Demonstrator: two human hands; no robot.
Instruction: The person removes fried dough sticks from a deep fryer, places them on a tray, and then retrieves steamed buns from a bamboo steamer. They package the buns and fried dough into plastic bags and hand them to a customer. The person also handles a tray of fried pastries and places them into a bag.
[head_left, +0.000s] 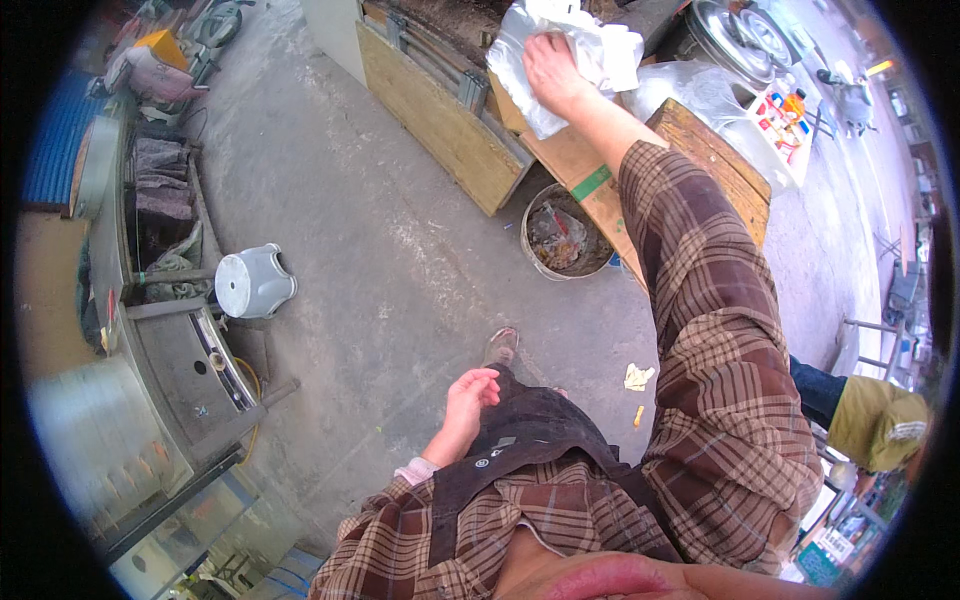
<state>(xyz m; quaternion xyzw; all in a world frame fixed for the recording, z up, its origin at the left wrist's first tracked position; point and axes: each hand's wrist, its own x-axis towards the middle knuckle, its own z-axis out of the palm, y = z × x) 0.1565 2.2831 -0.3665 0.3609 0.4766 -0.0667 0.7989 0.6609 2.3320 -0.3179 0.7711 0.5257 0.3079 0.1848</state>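
My right hand (556, 73) reaches out to the top and rests on a bundle of clear and white plastic bags (600, 56); its fingertips are partly hidden, so whether they grip the film cannot be told. Under the bags lies a cardboard sheet (592, 187) with a strip of green tape. My left hand (470, 401) hangs in front of the dark apron (525, 427), fingers loosely curled, holding nothing visible. Below the edge of the cardboard stands a round bucket (566, 232) with refuse in it.
A wooden board (435, 112) leans left of the cardboard. A grey plastic stool (255, 281) stands beside a metal workbench (187, 367) at left. At right are a wooden block (712, 161), metal lids (731, 41) and a white crate (799, 161) of bottles. Behind, at lower right, is another person (874, 420).
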